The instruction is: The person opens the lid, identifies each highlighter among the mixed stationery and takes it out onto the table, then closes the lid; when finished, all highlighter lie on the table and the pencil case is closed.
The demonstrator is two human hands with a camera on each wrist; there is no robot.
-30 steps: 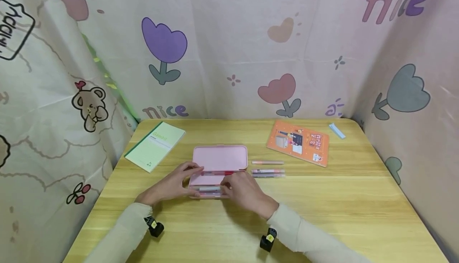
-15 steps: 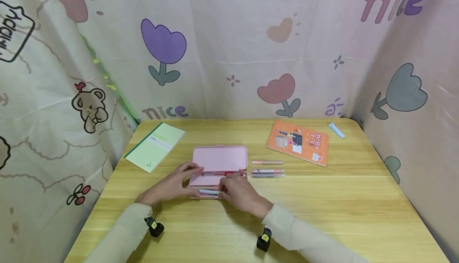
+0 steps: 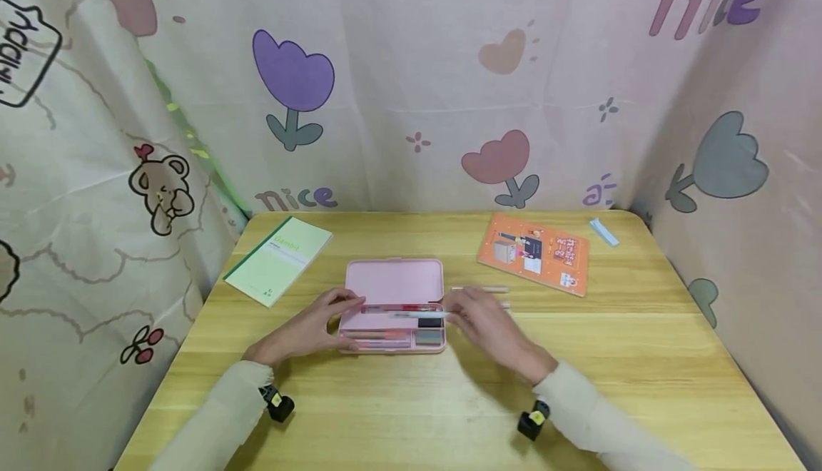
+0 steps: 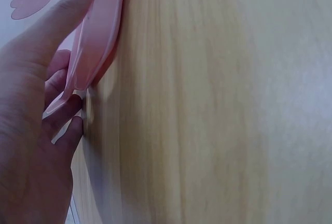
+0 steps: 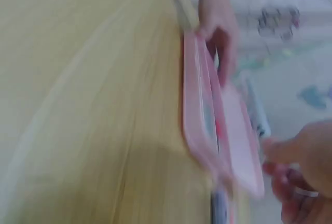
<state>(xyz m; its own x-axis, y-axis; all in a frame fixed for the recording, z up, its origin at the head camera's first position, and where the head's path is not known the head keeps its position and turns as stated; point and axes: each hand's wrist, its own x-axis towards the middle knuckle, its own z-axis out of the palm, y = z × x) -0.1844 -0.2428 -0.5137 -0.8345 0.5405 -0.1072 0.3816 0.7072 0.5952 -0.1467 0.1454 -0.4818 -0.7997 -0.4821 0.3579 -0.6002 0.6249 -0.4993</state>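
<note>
At the right end of the pencil case (image 3: pixel 394 282), the right hand (image 3: pixel 491 325) is pinching a pen (image 3: pixel 422 315), which is projecting over it; the left hand (image 3: pixel 315 328) is gripping the left end. Such an end-only pinch is probably risking a slip.

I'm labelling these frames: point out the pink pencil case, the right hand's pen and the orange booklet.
Pink pencil case (image 3: pixel 394 282): head view, open lid's inside.
Pen (image 3: pixel 424 314): head view, visible barrel.
Orange booklet (image 3: pixel 533 254): head view, printed cover.
</note>
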